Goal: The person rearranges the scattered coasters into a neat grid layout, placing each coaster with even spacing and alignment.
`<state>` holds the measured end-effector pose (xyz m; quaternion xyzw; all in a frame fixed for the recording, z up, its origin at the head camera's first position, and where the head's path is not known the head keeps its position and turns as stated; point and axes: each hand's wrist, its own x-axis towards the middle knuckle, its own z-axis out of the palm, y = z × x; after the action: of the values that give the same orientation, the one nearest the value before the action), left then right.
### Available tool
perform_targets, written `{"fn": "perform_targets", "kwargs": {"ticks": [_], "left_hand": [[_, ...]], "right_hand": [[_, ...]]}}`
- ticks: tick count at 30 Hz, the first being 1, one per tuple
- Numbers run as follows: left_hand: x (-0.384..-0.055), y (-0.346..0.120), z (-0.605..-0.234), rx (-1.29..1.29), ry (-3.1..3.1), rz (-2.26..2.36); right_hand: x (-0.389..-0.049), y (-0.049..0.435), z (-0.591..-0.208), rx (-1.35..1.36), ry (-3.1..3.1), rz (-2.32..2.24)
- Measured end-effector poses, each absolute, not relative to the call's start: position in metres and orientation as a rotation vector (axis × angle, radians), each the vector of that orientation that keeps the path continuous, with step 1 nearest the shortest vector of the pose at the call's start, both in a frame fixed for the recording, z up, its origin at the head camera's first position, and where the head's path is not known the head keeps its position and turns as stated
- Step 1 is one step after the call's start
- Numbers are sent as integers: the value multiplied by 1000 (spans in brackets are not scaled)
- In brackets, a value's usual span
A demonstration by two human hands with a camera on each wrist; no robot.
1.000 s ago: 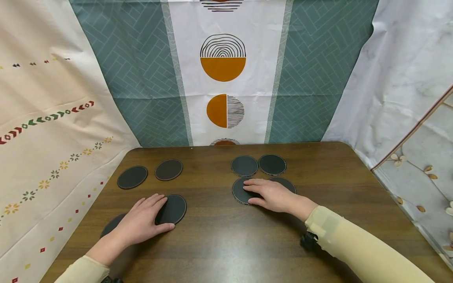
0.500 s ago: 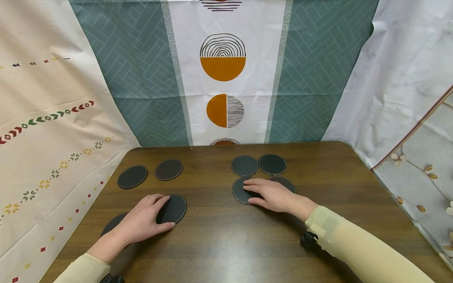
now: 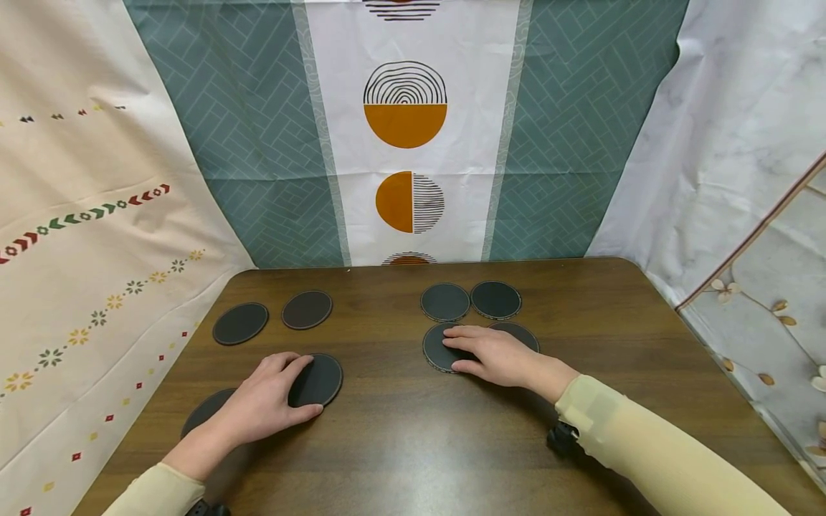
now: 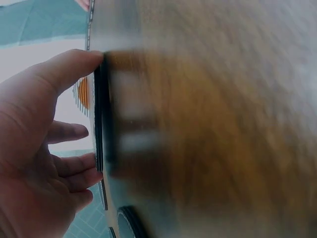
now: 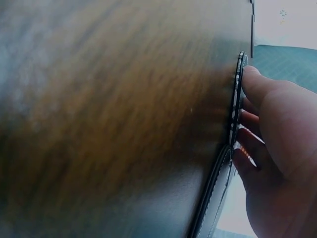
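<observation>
On the left side of the table, my left hand (image 3: 258, 405) holds a round dark coaster (image 3: 317, 380) across its edges, thumb on the near rim and fingers at the far rim. The left wrist view shows that coaster (image 4: 98, 119) edge-on between thumb and fingers; whether it is off the table I cannot tell. My right hand (image 3: 493, 355) rests its fingertips and thumb on another dark coaster (image 3: 439, 351) right of centre. Beneath that hand a further coaster (image 3: 520, 335) is partly hidden. In the right wrist view the touched coaster (image 5: 237, 99) lies flat.
Two dark coasters (image 3: 445, 302) (image 3: 495, 299) lie side by side behind my right hand. At back left are two more coasters (image 3: 240, 323) (image 3: 306, 309), and one coaster (image 3: 205, 412) is partly behind my left wrist. Patterned cloths (image 3: 271, 143) hang around the brown table (image 3: 387, 444).
My left fingers have drawn in from lying straighter to close on the coaster's far rim. Hand and coaster have shifted slightly right. My right hand has stayed in place.
</observation>
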<state>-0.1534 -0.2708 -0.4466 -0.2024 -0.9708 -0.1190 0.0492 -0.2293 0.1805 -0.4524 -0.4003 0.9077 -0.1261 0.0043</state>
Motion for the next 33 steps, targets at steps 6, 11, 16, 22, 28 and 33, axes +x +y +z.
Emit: {"fn": "perform_targets", "kwargs": {"ticks": [6, 11, 16, 22, 28, 33], "left_hand": [[-157, -262, -446, -633, -2945, -388], [-162, -251, -445, -659, -2925, -398], [-167, -237, -445, -688, -2908, -402], [-174, -221, -447, -711, -2907, -395], [-184, -207, -447, -740, -2911, -391], [-193, -197, -447, -760, -2907, -397]], "right_hand": [[-230, 181, -453, -1243, 2842, -405], [-229, 181, -453, -1229, 2842, -410], [-228, 180, -451, -1223, 2842, -415], [-227, 179, -449, -1217, 2836, -429], [-227, 179, -448, -1195, 2825, -442], [-227, 179, -449, -1174, 2825, -441]]}}
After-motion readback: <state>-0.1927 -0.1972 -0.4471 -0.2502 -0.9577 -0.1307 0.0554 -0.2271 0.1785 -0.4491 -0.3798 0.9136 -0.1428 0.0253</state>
